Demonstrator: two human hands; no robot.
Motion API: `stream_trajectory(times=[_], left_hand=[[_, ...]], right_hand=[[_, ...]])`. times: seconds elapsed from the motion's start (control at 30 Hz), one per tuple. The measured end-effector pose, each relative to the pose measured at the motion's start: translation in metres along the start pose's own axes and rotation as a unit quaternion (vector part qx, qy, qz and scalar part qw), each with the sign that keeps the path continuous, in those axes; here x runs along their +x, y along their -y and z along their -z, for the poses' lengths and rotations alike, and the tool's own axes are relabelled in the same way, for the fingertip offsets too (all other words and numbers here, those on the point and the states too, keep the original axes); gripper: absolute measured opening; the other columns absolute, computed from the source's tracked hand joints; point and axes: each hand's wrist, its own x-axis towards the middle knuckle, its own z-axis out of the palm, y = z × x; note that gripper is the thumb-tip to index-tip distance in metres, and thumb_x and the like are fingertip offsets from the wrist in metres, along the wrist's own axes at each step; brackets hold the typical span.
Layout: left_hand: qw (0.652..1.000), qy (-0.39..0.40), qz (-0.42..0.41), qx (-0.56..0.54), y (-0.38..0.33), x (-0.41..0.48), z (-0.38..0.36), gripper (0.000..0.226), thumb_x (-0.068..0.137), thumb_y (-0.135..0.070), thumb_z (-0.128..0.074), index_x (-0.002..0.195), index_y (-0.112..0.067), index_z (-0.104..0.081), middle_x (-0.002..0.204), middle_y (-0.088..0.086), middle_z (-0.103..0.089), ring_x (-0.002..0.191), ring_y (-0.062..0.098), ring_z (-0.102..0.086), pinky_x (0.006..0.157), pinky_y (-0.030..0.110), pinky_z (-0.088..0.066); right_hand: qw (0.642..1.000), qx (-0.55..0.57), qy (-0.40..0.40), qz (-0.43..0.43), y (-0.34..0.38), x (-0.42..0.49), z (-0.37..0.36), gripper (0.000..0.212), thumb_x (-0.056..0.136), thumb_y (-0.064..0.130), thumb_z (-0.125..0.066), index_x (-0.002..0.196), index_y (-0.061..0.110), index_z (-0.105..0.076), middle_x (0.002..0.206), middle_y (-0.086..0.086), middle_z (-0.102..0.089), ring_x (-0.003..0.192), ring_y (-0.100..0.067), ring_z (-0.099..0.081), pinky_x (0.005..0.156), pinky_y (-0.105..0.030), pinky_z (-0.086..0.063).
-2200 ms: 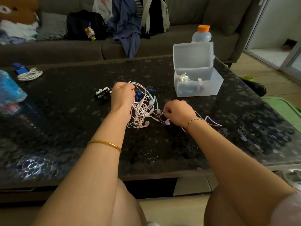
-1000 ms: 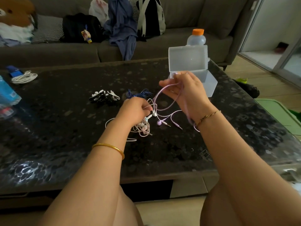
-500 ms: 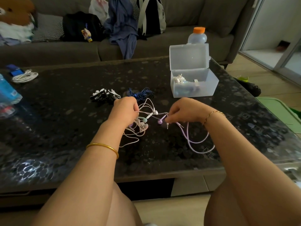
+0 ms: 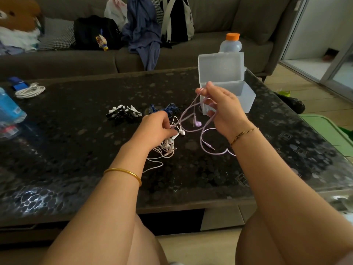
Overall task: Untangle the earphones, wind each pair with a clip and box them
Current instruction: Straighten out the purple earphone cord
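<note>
The right hand [image 4: 222, 107] is raised above the tabletop [image 4: 76, 150], its fingers curled and pinching loops of the lilac earphones [image 4: 198, 123]. One bud dangles below it, and the plug [image 4: 211, 148] lies free on the near side. The left hand [image 4: 155, 129] is clamped on the white tangle [image 4: 168, 148], pinning it down just left of the lilac loops.

The lilac cord seems to run into that tangle by the left hand. A slow, steady lift is probably best, with the tangle held low. If it snags, feeding the free plug end back through should loosen it better than tugging.

Farther off lie a blue cord [image 4: 166, 109] and, to its left, the clips [image 4: 124, 111]. The open box [image 4: 248, 96] stands behind the right hand, which hides its contents.

The label on the blue bottle [image 4: 9, 109] at the left edge is too blurred to read. No other writing is legible.
</note>
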Motion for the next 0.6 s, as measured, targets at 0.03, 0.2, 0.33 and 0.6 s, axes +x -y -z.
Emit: stream_trajectory(times=[0.03, 0.2, 0.33, 0.6], left_hand=[[1.0, 0.003, -0.005, -0.007, -0.002, -0.001, 0.0, 0.023, 0.083, -0.031, -0.072, 0.085, -0.016, -0.054, 0.084, -0.002, -0.054, 0.071, 0.01, -0.049, 0.056, 0.023, -0.034], [0.999, 0.037, -0.008, -0.036, 0.001, -0.003, 0.001, 0.036, 0.08, -0.046, -0.07, 0.087, -0.014, -0.057, 0.083, -0.002, -0.057, 0.072, 0.012, -0.052, 0.059, 0.026, -0.036], [0.998, 0.059, -0.008, -0.035, 0.002, -0.003, 0.001, 0.036, 0.077, -0.049, -0.072, 0.077, -0.019, -0.053, 0.084, -0.001, -0.06, 0.073, 0.013, -0.054, 0.063, 0.029, -0.043], [0.992, 0.085, 0.022, 0.093, 0.007, -0.003, 0.0, 0.029, 0.085, -0.02, -0.067, 0.068, -0.02, -0.044, 0.095, 0.006, -0.056, 0.091, 0.017, -0.047, 0.071, 0.031, -0.042]], right_hand=[[1.0, 0.014, -0.011, 0.005, -0.001, 0.002, 0.0, 0.031, 0.096, 0.029, -0.052, 0.068, 0.018, -0.061, 0.089, 0.005, -0.069, 0.097, -0.016, -0.057, 0.086, -0.035, -0.044], [0.995, 0.092, -0.047, -0.01, -0.002, 0.009, 0.003, 0.028, 0.098, 0.028, -0.047, 0.076, 0.013, -0.055, 0.096, -0.001, -0.071, 0.104, -0.021, -0.063, 0.085, -0.037, -0.052], [0.988, 0.118, -0.1, -0.023, -0.002, 0.013, 0.01, 0.027, 0.099, 0.029, -0.045, 0.082, 0.013, -0.058, 0.097, -0.004, -0.071, 0.098, -0.021, -0.067, 0.085, -0.039, -0.053], [0.976, 0.162, -0.145, -0.025, 0.009, 0.014, 0.021, 0.027, 0.097, 0.031, -0.049, 0.079, 0.014, -0.059, 0.089, -0.004, -0.068, 0.09, -0.019, -0.069, 0.077, -0.033, -0.058]])
